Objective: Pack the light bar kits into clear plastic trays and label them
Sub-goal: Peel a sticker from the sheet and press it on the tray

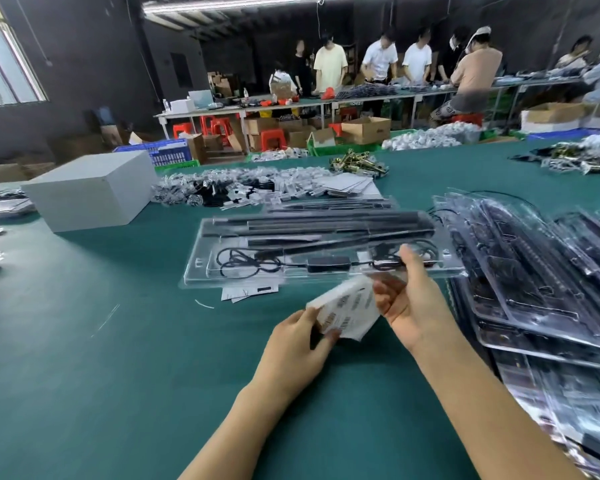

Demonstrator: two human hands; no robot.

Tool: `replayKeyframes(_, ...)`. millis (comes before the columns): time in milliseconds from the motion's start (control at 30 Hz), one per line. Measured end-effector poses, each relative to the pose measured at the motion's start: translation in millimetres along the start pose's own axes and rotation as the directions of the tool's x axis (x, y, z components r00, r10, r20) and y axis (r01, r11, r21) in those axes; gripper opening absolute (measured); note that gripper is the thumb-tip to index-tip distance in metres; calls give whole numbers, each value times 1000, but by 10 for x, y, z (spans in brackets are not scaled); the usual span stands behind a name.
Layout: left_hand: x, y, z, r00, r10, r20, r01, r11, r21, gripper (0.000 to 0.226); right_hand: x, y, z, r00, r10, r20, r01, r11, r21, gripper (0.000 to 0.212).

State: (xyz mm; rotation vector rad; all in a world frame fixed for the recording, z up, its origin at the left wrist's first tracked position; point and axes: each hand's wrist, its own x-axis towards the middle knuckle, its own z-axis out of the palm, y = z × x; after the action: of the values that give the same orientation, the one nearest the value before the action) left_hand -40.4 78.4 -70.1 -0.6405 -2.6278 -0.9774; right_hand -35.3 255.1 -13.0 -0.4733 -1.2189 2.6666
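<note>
A: Left side first, quick. What's there?

B: Grey box point(90, 188) on the green table point(118, 375), far left. Just right of it a heap of small bagged parts point(236, 188), black and clear, strewn along the table.

A: Hands?

B: Left hand point(291, 351) pinches the lower corner of a stack of white label sheets point(343, 313), fingers curled round the edge. The stack is lifted off the table and tilted. Barcodes are printed on it, too blurred to read.

A: And the right?

B: Right hand point(413, 306) holds the upper right side of the same stack, thumb on top. Fingertips are partly hidden behind the sheets.

A: Where's the tray?

B: Clear plastic tray point(201, 268) lies flat on the table just beyond the hands. Black light bars point(323, 225) sit in the upper slots, with a coiled black cable point(243, 263) and a small black adapter point(328, 264) in the lower compartment. A few loose white slips point(248, 292) poke out under its near edge.

A: Further right?

B: A pile of filled clear trays point(534, 278), overlapping and slanted, at the table's right side.
</note>
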Motion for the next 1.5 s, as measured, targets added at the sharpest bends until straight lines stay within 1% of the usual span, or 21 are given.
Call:
replayKeyframes(33, -8, -2, -7, 999, 12, -37, -12, 1000, -3, 24, 21, 38, -10, 999, 19, -26, -19, 1000, -16, 34)
replayKeyframes(133, -30, -9, -19, 997, 1, -82, 0, 1000, 11, 32, 74, 108, -56, 992, 77, -101, -85, 994, -73, 36)
replayKeyframes(233, -21, -27, -12, 995, -43, -94, 40, 999, -35, 24, 114, 148, -93, 978, 108, -180, -135, 980, -145, 34)
replayKeyframes(333, -21, -23, 2, 986, -110, -127, 102, 992, -72, 25, 119, 195, -108, 963, 178, -203, -207, 969, -132, 30)
replayKeyframes(433, -21, -13, -12, 955, -206, -213, 177, 973, -148, 38, 132, 190, -105, 947, 239, -215, -266, 958, -109, 26)
replayKeyframes(533, -36, 0, -13, 957, -213, -197, 187, 972, -142, 37, 145, 183, -101, 941, 262, -212, -288, 952, -103, 26)
replayKeyframes(567, -41, 8, -12, 961, -204, -187, 179, 973, -143, 36, 145, 187, -98, 943, 260, -206, -286, 952, -107, 28)
replayKeyframes(667, -43, 6, -6, 972, -186, -144, 172, 979, -109, 49, 128, 195, -89, 954, 235, -185, -262, 956, -135, 31)
replayKeyframes(700, -41, 5, -9, 975, -179, -130, 167, 981, -93, 50, 115, 196, -85, 957, 225, -181, -250, 960, -126, 31)
replayKeyframes(767, -44, 8, -15, 981, -158, -112, 151, 986, -72, 44, 99, 202, -77, 966, 190, -174, -206, 975, -79, 26)
replayKeyframes(833, -46, 7, -6, 989, -116, -91, 112, 993, -48, 37, 105, 204, -73, 976, 139, -171, -152, 986, -70, 23)
replayKeyframes(967, -31, 1, 23, 997, -61, -52, 62, 998, 5, 36, 110, 205, -75, 978, 98, -182, -126, 980, -150, 18)
replayKeyframes(1033, -20, -10, 26, 998, -51, -24, 52, 998, 34, 38, 112, 216, -61, 977, 67, -203, -120, 959, -258, 10)
replayKeyframes(1067, -18, -14, 26, 999, -48, -15, 48, 998, 46, 37, 112, 222, -53, 977, 44, -210, -114, 935, -335, 8)
replayKeyframes(1133, -16, -8, 25, 999, -32, -11, 33, 997, 70, 32, 100, 221, -40, 980, 8, -198, -102, 876, -472, 12)
replayKeyframes(1200, -17, 10, 23, 1000, -13, -19, 14, 996, 83, 27, 60, 193, -25, 986, -12, -167, -88, 810, -579, 10)
replayKeyframes(1267, -22, 27, 25, 1000, 1, -31, 3, 994, 108, 26, 8, 149, -8, 992, -56, -116, -40, 723, -690, 7)
replayKeyframes(1367, -35, 58, 9, 995, 0, -101, 12, 994, 112, 25, -73, 96, 34, 980, -198, 31, 136, 546, -827, 11)
replayKeyframes(1433, -40, 75, -8, 990, -3, -139, 12, 998, 66, 21, -118, 80, 58, 940, -311, 143, 269, 414, -869, 15)
replayKeyframes(1500, -42, 73, -9, 987, -2, -161, 5, 1000, 23, 19, -137, 88, 60, 891, -399, 215, 345, 289, -893, 19)
